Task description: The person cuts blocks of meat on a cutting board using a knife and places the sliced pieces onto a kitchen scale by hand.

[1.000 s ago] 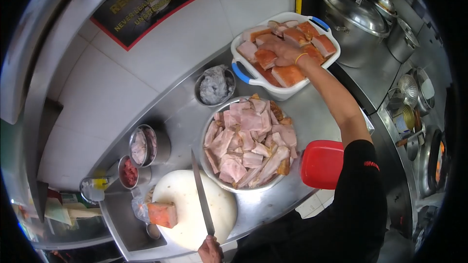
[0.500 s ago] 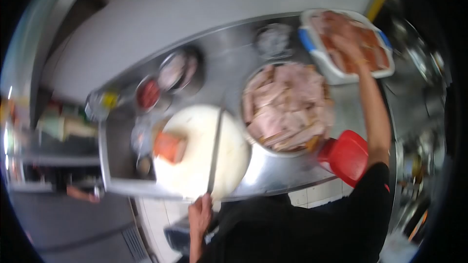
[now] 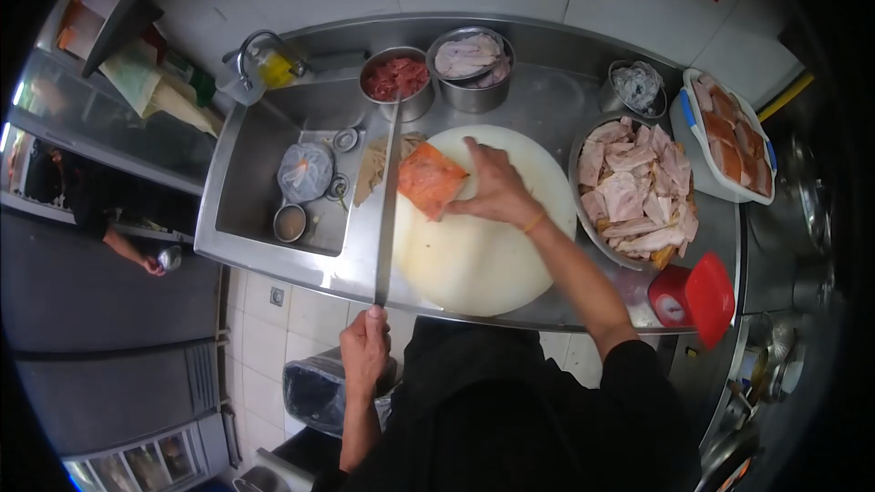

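My left hand (image 3: 365, 344) is closed round the handle of a long knife (image 3: 386, 210). Its blade points up past the left edge of the round white cutting board (image 3: 483, 264). On the board's upper left lies an orange-skinned block of meat (image 3: 432, 180). My right hand (image 3: 499, 184) is at the right side of this block, thumb and fingers spread apart, the thumb close to its lower edge. Right of the board, a big metal bowl (image 3: 583, 210) holds many pale meat slices. Farther right, a white tub (image 3: 699, 150) with blue handles holds skin-on meat pieces.
A sink (image 3: 260, 132) with a bagged item and small bowls is at left. Metal pots of red meat (image 3: 410, 105) and pale meat (image 3: 469, 96) stand behind the board. A red scale (image 3: 672, 296) is at right. Another person's hand (image 3: 151, 264) holds something at far left.
My right hand has left the white tub and come across to the meat block on the board. The view has swung left. My left hand still grips the knife.
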`<state>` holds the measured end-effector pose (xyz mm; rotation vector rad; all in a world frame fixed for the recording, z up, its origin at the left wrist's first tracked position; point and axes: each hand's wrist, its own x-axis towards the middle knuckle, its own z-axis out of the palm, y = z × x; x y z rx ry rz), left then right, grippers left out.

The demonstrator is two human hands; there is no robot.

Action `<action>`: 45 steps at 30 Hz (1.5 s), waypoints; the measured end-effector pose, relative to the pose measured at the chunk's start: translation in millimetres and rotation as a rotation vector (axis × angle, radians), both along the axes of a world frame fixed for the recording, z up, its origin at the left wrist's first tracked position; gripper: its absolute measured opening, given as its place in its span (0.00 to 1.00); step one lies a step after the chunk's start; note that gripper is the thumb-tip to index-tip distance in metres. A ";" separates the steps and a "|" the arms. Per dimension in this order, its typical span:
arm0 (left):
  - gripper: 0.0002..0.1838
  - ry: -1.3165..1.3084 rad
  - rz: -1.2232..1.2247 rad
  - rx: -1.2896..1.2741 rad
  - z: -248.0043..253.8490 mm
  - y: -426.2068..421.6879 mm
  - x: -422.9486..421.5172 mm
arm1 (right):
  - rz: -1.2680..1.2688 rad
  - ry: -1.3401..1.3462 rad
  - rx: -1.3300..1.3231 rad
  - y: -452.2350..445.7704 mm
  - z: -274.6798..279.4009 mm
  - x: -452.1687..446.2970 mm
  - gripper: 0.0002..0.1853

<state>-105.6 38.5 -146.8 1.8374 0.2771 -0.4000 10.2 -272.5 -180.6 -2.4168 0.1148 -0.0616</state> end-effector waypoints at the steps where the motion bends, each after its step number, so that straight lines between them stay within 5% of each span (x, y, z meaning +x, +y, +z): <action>1: 0.27 0.002 0.012 -0.018 -2.0 15.0 4.4 | -0.032 0.013 -0.046 24.3 -10.7 10.3 0.66; 8: 0.27 0.026 0.035 -0.026 -20.5 102.8 30.8 | -0.268 0.156 -0.283 91.5 -16.9 42.8 0.60; 11: 0.28 0.057 -0.012 -0.013 -19.2 127.4 42.2 | -0.275 0.073 -0.236 90.9 -14.2 34.3 0.52; 19: 0.29 -0.019 -0.209 0.058 -45.0 184.3 70.9 | -0.179 -0.308 -0.289 78.0 -25.6 -46.9 0.49; 26: 0.27 0.047 -0.202 -0.069 -36.5 163.1 79.3 | -0.284 -0.330 -0.201 68.5 -1.8 -86.4 0.50; 32: 0.29 0.112 -0.335 -0.005 -18.1 129.9 68.9 | -0.263 -0.129 -0.124 61.7 -38.9 -80.9 0.56; 36: 0.30 0.063 -0.433 0.077 -16.3 113.8 57.1 | -0.432 -0.157 0.762 22.0 -38.9 -75.5 0.33; 37: 0.31 0.071 -0.461 0.109 -14.7 109.9 54.4 | -0.481 -0.193 0.782 10.5 -36.0 -81.6 0.25; 45: 0.32 0.005 -0.626 0.286 -14.3 85.5 29.5 | -0.643 -0.274 0.709 12.1 -56.3 -114.1 0.18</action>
